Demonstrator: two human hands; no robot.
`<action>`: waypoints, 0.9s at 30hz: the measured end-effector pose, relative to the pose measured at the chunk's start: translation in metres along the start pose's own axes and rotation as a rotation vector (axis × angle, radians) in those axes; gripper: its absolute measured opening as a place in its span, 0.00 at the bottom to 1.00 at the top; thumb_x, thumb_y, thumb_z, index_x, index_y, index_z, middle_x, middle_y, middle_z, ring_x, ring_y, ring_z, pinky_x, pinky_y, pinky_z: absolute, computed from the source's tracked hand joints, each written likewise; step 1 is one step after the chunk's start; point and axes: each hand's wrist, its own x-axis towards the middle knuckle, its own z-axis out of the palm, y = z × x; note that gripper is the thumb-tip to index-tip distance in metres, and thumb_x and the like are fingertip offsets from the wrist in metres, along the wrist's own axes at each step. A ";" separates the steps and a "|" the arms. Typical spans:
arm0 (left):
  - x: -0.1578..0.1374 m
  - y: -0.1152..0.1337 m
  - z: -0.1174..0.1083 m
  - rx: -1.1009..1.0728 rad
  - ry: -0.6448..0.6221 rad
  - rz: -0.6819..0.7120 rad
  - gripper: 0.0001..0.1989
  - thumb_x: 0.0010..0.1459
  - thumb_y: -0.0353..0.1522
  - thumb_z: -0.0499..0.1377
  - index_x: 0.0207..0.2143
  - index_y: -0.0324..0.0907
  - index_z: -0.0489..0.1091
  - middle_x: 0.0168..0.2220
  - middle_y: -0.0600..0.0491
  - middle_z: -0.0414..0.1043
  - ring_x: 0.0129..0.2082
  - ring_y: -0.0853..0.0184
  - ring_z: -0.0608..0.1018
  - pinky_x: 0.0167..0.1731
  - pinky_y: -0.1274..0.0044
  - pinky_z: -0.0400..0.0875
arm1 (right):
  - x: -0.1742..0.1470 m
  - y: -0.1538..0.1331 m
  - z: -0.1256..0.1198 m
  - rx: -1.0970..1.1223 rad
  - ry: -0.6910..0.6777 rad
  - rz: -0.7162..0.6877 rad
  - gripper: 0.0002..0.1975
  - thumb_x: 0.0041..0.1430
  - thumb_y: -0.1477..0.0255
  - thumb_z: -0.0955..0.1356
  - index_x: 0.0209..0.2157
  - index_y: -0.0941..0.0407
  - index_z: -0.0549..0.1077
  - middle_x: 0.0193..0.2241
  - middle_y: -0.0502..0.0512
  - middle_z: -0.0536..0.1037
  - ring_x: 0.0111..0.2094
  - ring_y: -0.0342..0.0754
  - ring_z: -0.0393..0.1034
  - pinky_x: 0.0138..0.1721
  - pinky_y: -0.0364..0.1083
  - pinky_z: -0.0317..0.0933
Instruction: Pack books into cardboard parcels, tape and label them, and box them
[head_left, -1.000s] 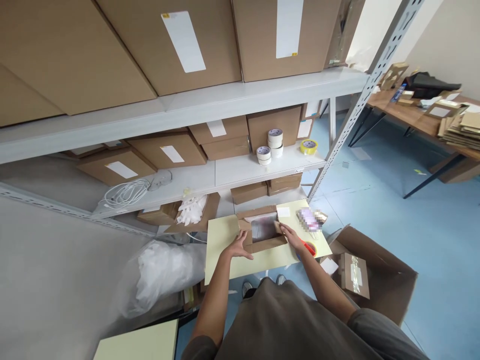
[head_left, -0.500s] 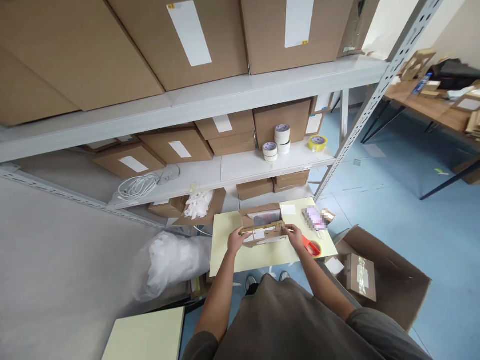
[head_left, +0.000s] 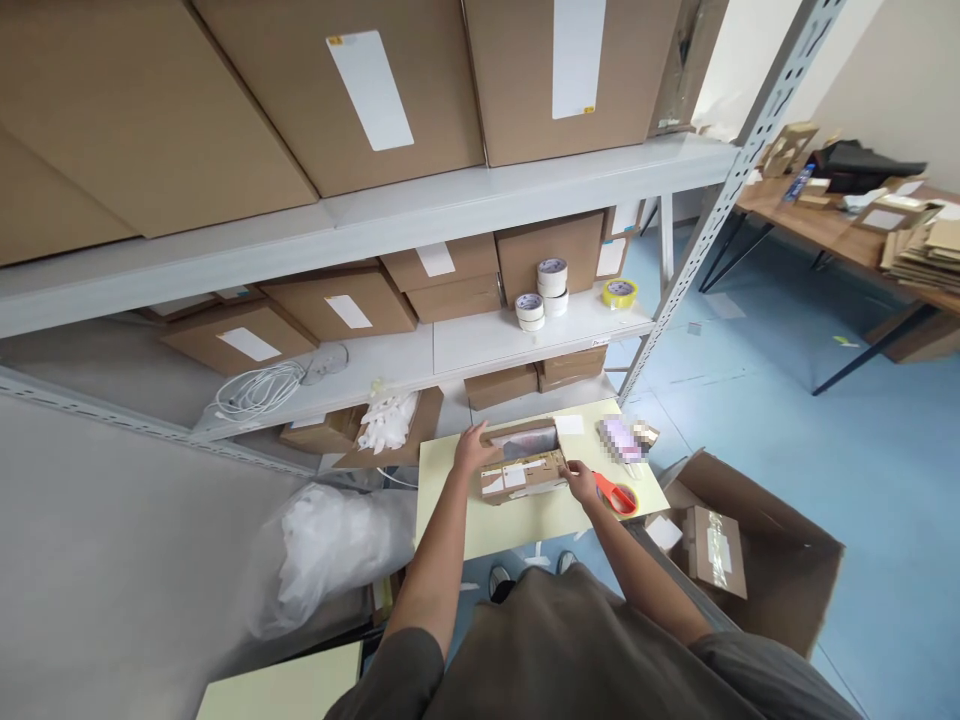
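A small open cardboard box with white labels on its near side sits on a pale yellow table top. Whitish wrapping shows inside it. My left hand grips the box's far left corner, its fingers by the back flap. At the near right corner, my right hand has its fingers closed on the cardboard edge. An orange tape dispenser lies just right of that hand. Beyond it is a blurred purple item.
A metal rack of large cartons stands ahead, with white tape rolls and a yellow tape roll on its middle shelf. A big open carton stands at right, a plastic bag at left. Behind is a wooden table.
My left hand has moved from the near left corner of the box to its far left corner. My right hand has shifted slightly down the right corner. The view has turned a little right.
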 end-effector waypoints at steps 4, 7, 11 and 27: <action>-0.020 -0.011 0.025 0.024 -0.173 -0.014 0.39 0.39 0.42 0.79 0.56 0.49 0.78 0.69 0.43 0.65 0.74 0.44 0.59 0.72 0.63 0.53 | -0.001 -0.007 0.001 -0.080 -0.004 0.028 0.18 0.63 0.60 0.66 0.46 0.55 0.79 0.49 0.64 0.84 0.52 0.60 0.80 0.54 0.54 0.71; -0.041 -0.021 0.050 0.143 -0.255 -0.023 0.57 0.32 0.44 0.80 0.67 0.49 0.68 0.78 0.39 0.45 0.78 0.39 0.41 0.73 0.55 0.46 | -0.002 -0.009 0.004 -0.168 -0.012 0.036 0.19 0.66 0.60 0.65 0.50 0.56 0.79 0.50 0.65 0.84 0.53 0.61 0.79 0.54 0.55 0.70; -0.048 -0.032 0.062 0.333 -0.300 0.016 0.61 0.44 0.47 0.76 0.76 0.48 0.53 0.80 0.42 0.33 0.78 0.43 0.33 0.73 0.55 0.46 | -0.004 -0.005 -0.002 -0.242 0.028 -0.112 0.25 0.68 0.61 0.65 0.61 0.56 0.74 0.59 0.67 0.78 0.62 0.61 0.72 0.62 0.56 0.65; -0.019 -0.061 0.067 0.466 -0.381 0.083 0.60 0.49 0.47 0.73 0.77 0.40 0.50 0.79 0.38 0.32 0.77 0.38 0.33 0.73 0.54 0.47 | -0.019 0.088 -0.064 -0.510 -0.019 0.137 0.14 0.68 0.64 0.69 0.48 0.59 0.78 0.47 0.65 0.83 0.51 0.58 0.77 0.50 0.47 0.65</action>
